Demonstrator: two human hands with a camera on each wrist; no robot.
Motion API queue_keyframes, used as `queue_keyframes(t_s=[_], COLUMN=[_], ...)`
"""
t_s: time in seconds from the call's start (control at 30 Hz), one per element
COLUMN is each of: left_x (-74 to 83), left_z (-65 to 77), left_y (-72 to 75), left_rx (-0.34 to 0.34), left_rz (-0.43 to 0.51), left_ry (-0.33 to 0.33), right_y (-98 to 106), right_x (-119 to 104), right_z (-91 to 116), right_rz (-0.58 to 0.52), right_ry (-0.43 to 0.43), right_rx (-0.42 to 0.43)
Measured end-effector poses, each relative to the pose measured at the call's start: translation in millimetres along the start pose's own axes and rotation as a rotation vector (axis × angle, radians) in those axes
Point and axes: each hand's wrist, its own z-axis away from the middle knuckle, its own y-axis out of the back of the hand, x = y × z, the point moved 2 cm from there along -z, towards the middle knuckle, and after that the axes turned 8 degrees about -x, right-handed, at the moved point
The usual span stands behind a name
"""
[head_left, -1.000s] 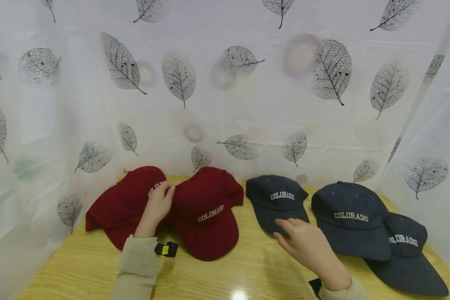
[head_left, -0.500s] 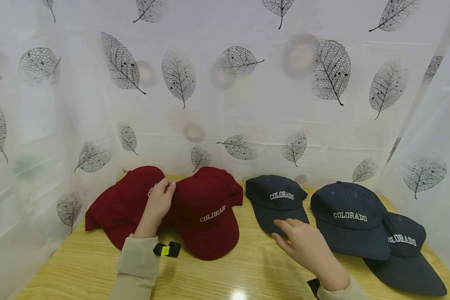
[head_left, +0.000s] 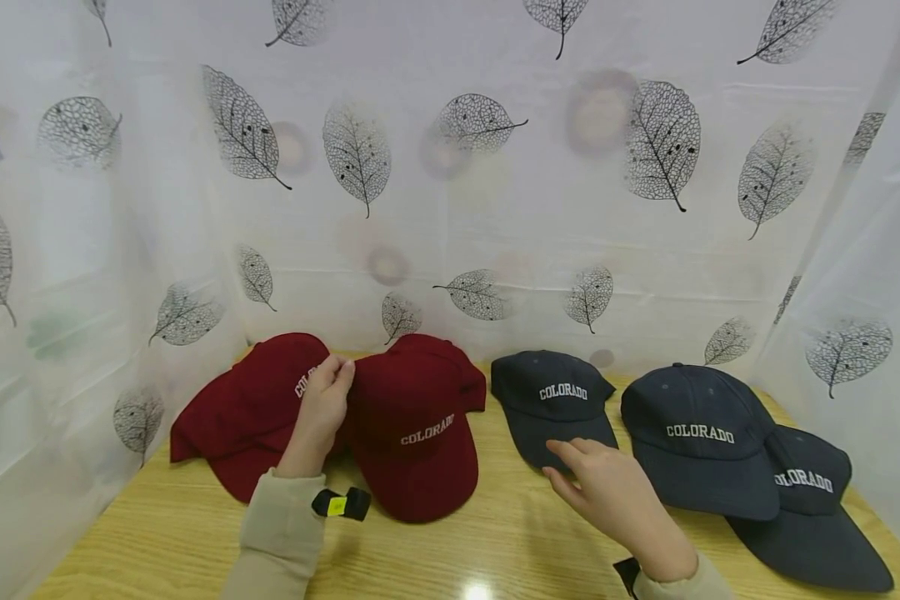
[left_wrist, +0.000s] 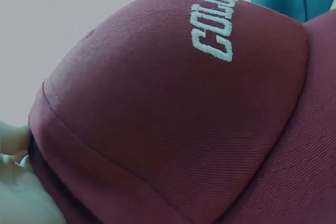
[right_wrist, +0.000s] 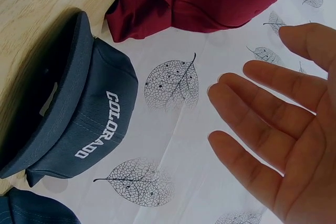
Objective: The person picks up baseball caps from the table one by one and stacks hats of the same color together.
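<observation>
I'm watching a person at a wooden table point(head_left: 450, 554), and the main thing here is the held red cap point(head_left: 412, 425). Its brim points toward the person, and white letters on the front say COLORADO, slanting up to the person's right. The left hand point(head_left: 318, 421) is at the person's left side of this cap, pinching its edge between thumb and fingers. A grey-green sleeve point(head_left: 277, 533) covers that arm, and a black strap point(head_left: 341, 503) with a yellow patch sits at the wrist.

The right hand point(head_left: 607, 500) is well off to the right of the held red cap. It hangs in the air with its fingers loose and a bit apart, and holds nothing.

Just left of the held red cap lies another red cap point(head_left: 258, 408), partly hidden by the left hand. I can't tell if the two caps touch. Some red cloth pokes out behind the held red cap, but I can't tell if it belongs to it.

To the right of the held red cap sits a small dark blue cap point(head_left: 555, 400). Farther right is a bigger dark blue cap point(head_left: 705, 442), and farthest right a third dark blue cap point(head_left: 810, 512), partly covered by the bigger one. Behind the held red cap hangs a white sheet point(head_left: 412, 237) with leaf pictures.
</observation>
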Motion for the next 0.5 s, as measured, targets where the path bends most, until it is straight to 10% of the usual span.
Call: queue_keyframes(t_s=[0.5], left_x=[-0.7], left_z=[-1.2], left_y=[-10.8], left_rx=[-0.033], left_rz=[0.178], left_ry=[-0.018], right_y=[0.0], right_x=[-0.3], right_z=[-0.1], right_rz=[0.009], right_ry=[-0.002], right_rx=[-0.006])
